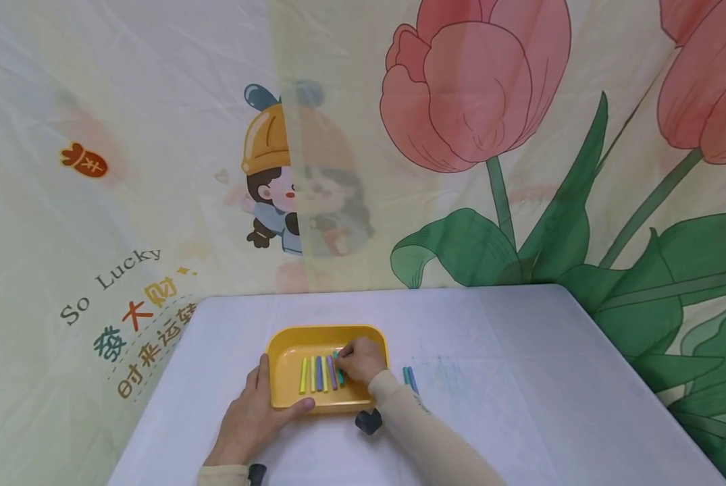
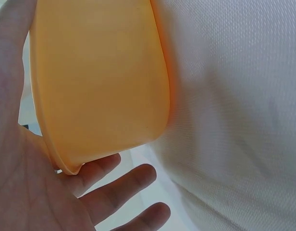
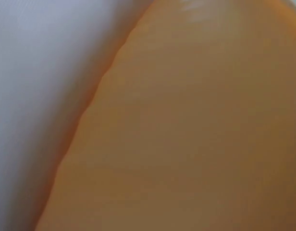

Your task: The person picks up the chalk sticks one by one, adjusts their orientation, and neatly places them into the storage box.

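A yellow plastic tray (image 1: 286, 344) holds a row of slim chalk sticks (image 1: 319, 374) in yellow, blue and purple. My left hand (image 1: 250, 415) rests against its near left corner, fingers straight along the left side and thumb along the front rim. In the left wrist view, several fingers (image 2: 114, 192) spread loosely beyond the tray's wall (image 2: 100, 72). Over the right part of the tray, my right hand (image 1: 363, 361) pinches a teal chalk stick (image 1: 340, 379) at the row's right end. The tray's outer wall (image 3: 186, 120) fills most of the right wrist view, hiding that hand.
Two more chalk sticks (image 1: 410, 380), teal and blue, lie on the white-covered table (image 1: 521, 405) right of the tray, beside the right sleeve. Faint coloured smudges mark the cloth there. A printed curtain (image 1: 338, 283) hangs behind the table.
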Action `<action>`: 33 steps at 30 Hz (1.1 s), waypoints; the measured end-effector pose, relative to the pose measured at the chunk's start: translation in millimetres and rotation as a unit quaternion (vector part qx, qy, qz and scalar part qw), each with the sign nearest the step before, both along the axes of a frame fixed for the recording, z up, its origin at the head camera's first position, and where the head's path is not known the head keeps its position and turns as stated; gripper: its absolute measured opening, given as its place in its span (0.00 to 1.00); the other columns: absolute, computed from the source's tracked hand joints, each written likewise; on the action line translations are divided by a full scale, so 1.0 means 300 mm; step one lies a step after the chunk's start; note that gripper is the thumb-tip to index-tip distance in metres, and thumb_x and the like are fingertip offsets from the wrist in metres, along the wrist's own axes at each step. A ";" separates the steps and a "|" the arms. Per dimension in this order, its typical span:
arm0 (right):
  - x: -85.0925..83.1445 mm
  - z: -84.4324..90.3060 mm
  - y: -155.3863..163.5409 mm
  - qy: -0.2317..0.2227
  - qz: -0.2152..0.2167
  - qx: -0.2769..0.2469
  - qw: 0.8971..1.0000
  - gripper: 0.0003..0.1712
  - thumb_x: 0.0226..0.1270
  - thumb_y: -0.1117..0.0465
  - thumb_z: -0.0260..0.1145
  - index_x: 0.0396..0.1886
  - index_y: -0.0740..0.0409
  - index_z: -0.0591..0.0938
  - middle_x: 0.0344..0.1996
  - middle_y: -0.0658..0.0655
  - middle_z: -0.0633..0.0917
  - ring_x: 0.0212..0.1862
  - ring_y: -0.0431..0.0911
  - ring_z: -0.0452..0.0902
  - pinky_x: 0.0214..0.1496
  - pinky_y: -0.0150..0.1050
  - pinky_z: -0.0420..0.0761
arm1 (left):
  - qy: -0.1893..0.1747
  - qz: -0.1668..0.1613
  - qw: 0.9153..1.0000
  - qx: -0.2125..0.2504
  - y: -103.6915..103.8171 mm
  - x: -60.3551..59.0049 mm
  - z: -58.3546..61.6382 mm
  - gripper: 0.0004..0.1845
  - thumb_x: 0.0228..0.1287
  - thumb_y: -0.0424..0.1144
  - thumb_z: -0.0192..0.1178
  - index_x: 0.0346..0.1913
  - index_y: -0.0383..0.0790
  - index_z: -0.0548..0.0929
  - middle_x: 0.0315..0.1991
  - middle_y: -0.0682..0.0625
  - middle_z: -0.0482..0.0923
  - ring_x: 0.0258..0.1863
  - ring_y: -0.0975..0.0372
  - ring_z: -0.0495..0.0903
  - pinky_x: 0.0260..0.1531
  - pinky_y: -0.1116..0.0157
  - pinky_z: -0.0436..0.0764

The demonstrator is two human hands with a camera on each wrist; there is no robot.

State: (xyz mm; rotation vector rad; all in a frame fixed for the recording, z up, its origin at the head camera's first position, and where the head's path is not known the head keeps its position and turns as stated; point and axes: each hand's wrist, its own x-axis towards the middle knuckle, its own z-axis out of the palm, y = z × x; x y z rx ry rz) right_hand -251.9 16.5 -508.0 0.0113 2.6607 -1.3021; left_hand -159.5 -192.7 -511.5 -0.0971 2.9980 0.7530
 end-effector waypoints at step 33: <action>0.016 0.005 -0.039 -0.024 0.006 -0.007 1.000 0.06 0.60 0.61 0.78 0.31 0.57 0.87 0.27 0.50 0.82 0.30 0.43 0.78 0.30 0.33 0.81 | -0.008 0.002 1.000 0.002 0.003 0.002 0.010 0.76 0.47 0.84 0.56 0.80 0.28 0.38 0.75 0.27 0.53 0.61 0.32 0.72 0.56 0.39 0.76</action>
